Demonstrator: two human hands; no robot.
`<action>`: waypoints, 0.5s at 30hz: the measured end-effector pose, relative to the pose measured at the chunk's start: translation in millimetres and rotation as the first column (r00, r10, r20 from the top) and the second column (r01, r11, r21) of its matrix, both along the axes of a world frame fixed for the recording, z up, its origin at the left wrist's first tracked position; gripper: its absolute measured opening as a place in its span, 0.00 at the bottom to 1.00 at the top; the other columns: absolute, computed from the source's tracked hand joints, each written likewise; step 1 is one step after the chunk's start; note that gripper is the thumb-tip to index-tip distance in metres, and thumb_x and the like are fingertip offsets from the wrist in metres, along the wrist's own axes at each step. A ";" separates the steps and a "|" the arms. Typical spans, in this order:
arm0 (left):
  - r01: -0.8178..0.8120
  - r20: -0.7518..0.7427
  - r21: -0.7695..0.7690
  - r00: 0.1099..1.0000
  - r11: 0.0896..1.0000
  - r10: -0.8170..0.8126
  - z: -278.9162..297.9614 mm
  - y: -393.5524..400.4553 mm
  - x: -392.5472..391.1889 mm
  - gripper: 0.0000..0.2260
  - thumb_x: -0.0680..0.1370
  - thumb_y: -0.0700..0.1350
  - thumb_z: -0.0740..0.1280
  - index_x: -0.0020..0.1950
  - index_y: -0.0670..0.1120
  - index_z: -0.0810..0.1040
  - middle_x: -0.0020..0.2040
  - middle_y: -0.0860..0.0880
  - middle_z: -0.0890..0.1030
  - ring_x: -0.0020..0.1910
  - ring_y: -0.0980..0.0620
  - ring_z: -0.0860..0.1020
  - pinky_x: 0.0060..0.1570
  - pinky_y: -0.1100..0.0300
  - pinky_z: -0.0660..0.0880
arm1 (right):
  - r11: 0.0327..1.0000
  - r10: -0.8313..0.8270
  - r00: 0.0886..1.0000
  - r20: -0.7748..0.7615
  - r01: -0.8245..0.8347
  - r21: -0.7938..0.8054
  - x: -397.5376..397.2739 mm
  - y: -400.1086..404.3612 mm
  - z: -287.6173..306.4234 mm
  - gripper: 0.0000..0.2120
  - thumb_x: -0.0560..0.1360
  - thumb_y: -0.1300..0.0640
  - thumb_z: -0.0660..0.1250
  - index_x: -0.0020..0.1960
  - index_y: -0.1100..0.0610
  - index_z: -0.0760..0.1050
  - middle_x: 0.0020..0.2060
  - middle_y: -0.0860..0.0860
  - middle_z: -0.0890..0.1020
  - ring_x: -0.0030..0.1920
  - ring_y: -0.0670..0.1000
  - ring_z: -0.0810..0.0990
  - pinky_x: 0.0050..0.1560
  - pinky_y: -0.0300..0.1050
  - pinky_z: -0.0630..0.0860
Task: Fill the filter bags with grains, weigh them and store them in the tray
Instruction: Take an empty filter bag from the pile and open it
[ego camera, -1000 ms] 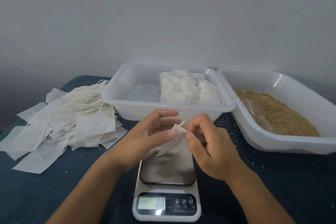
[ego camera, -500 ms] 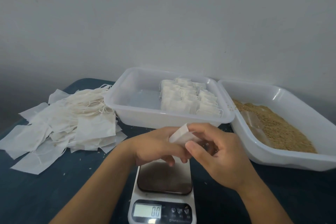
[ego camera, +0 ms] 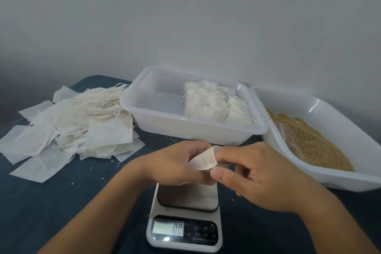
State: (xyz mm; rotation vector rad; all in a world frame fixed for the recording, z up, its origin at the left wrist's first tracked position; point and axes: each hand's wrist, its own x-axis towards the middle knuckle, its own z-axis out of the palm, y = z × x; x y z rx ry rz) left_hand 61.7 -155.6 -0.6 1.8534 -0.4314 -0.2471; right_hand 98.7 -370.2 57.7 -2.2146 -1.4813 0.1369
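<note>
we cannot tell whether the small white filter bag (ego camera: pixel 203 160) we hold has any grains in it: most of it is hidden between our hands, and only a folded corner shows. our left hand (ego camera: pixel 175 164) curls round its lower part, fingers tucked under, and our right hand (ego camera: pixel 259 173) pinches its top edge between thumb and forefinger. the bag hangs just above the steel plate of the digital scale (ego camera: pixel 185 216), whose far edge our hands cover (the display reads 0.0; the small button marks beside it are too blurred to read). both forearms are cut off by the bottom edge.

beyond the hands sits a clear plastic tray (ego camera: pixel 156 121) with rows of filled bags (ego camera: pixel 216 105) standing in its right half; its left half shows bare floor. to the right, touching that tray's rim, a second white tub (ego camera: pixel 329 109) lies tilted and runs past the right edge, holding a bed of brown grains (ego camera: pixel 315 142). a pale clear scoop or bag (ego camera: pixel 288 134) lies on the grains near the tub's left wall; we cannot say which. to the left, a loose heap of empty filter bags (ego camera: pixel 68 123) spreads out, their strings bunched toward the tray.

everything rests on a dark blue table (ego camera: pixel 61 212) flecked with stray grains, set against a plain grey-white wall (ego camera: pixel 185 16).
</note>
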 end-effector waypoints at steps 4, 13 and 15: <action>-0.088 0.020 0.016 0.996 0.996 0.088 -3.9 -1.2 1.8 0.12 0.73 0.49 0.73 0.56 0.53 0.79 0.42 0.60 0.77 0.40 0.61 0.75 0.42 0.67 0.71 | 0.941 -0.200 0.979 0.030 0.184 0.285 7.1 -17.6 19.0 0.11 0.79 0.40 0.64 0.53 0.42 0.82 0.38 0.38 0.85 0.34 0.42 0.85 0.36 0.31 0.76; -0.280 0.045 0.047 0.960 0.959 0.278 -9.4 0.2 5.1 0.20 0.70 0.58 0.73 0.61 0.59 0.77 0.50 0.57 0.81 0.47 0.58 0.79 0.49 0.59 0.77 | 0.289 -0.872 0.402 0.280 0.884 -0.369 153.2 -117.1 -14.0 0.19 0.80 0.39 0.64 0.61 0.53 0.78 0.53 0.51 0.83 0.47 0.54 0.77 0.46 0.49 0.71; -0.262 0.043 0.042 0.965 0.964 0.260 -10.3 -1.0 4.8 0.19 0.70 0.58 0.73 0.60 0.59 0.78 0.47 0.59 0.81 0.45 0.60 0.79 0.46 0.62 0.77 | 0.256 -0.835 0.449 0.317 0.829 -0.497 159.0 -117.9 -23.8 0.22 0.80 0.36 0.64 0.57 0.54 0.81 0.52 0.50 0.83 0.44 0.51 0.76 0.44 0.48 0.70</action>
